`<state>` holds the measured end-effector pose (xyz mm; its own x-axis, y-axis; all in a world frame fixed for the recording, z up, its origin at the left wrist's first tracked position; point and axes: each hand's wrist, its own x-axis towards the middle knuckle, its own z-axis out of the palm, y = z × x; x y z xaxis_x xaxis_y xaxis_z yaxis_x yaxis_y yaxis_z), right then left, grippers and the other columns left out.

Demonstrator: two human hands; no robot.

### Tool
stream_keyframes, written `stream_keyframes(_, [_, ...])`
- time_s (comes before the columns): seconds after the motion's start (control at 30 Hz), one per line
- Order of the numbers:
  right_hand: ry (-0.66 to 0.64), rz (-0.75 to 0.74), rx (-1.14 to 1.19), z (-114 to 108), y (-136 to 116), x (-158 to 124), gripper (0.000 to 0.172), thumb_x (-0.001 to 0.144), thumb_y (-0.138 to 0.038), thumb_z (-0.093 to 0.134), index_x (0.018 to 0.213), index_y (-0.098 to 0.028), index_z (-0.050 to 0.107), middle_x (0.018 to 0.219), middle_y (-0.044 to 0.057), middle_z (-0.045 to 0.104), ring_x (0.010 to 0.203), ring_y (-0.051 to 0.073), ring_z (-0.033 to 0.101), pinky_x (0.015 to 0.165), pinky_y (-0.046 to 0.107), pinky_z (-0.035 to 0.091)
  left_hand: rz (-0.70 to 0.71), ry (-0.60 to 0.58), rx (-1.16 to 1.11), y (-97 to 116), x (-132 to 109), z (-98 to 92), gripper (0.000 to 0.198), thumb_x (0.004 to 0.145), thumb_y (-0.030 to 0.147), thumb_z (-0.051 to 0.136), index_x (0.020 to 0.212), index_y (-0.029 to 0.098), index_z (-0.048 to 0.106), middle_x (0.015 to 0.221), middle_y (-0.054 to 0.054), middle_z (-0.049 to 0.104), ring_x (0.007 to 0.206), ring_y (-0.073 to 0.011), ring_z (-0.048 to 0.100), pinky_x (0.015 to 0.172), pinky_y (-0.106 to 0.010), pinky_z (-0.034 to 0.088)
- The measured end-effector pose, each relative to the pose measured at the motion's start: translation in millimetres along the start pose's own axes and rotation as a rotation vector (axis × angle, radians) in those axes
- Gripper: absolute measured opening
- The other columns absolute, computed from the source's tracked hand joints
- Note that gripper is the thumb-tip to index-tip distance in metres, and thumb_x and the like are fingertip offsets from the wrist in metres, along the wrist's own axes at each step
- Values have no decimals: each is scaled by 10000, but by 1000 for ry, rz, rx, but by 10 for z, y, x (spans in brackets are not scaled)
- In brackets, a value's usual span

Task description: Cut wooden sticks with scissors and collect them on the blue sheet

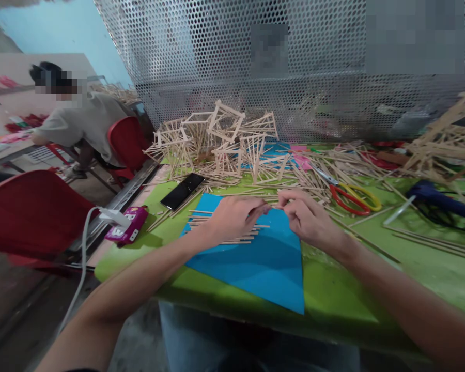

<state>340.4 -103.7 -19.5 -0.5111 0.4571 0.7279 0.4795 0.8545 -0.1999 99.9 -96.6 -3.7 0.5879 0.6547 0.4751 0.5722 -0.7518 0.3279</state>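
Above a blue sheet point(271, 268) on the green table, my left hand point(236, 217) is bent over, its fingers pressed together at the tips. Several thin wooden sticks point(246, 238) lie side by side on the sheet, partly hidden under that hand. My right hand point(308, 219) is just to the right, over the sheet's far right edge, with fingers curled into a pinch. The two sets of fingertips are close but apart. Whatever small thing either hand pinches, if anything, I cannot make out.
Behind lie stick frames point(227, 124) and loose sticks. A phone point(183, 191) and a purple power adapter point(127, 226) with a white cable are left; scissors point(351, 199) and a dark blue glue gun point(442, 199) right. Someone sits beyond a red chair point(34, 217).
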Motion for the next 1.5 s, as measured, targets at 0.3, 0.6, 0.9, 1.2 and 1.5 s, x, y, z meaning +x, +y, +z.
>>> stream_keyframes(0.3, [212, 6, -35, -6, 84, 65, 204, 926, -50, 618, 957, -251, 618, 1003, 46, 733, 948, 193, 727, 865, 340, 575, 54, 236, 203, -184, 9, -97, 367, 1098, 398, 478, 1014, 206, 780, 935, -30, 817, 790, -139, 738, 610, -243, 387])
stream_keyframes(0.6, [276, 172, -87, -104, 149, 146, 201, 919, -102, 645, 1019, -253, 731, 1067, 57, 789, 1049, 244, 751, 957, 409, 601, 99, 213, 210, -104, -13, -33, 351, 1089, 417, 504, 1004, 245, 797, 963, 0, 828, 752, -116, 730, 560, -259, 318])
stream_keyframes(0.9, [240, 121, -40, -113, 132, 128, 132, 942, -143, 717, 994, -252, 771, 1015, 38, 794, 980, 208, 762, 906, 355, 614, 133, 198, 294, -148, 3, -12, 341, 1084, 433, 517, 979, 253, 788, 944, 8, 822, 827, -120, 758, 592, -250, 385])
stream_keyframes(1.2, [30, 114, 186, -46, -23, 46, 188, 972, -195, 706, 1114, -295, 778, 1035, -4, 823, 945, 197, 786, 877, 351, 635, 276, 95, 337, -229, 22, -3, 382, 1102, 469, 462, 1030, 237, 757, 942, -18, 798, 860, -140, 724, 706, -263, 430])
stream_keyframes(1.5, [29, 62, 266, -41, -117, 79, 142, 963, -154, 697, 1024, -277, 730, 970, 0, 801, 901, 172, 773, 833, 301, 611, 367, 60, 329, -253, 56, -37, 433, 1076, 549, 462, 1009, 240, 757, 879, -29, 757, 872, -172, 649, 765, -340, 324])
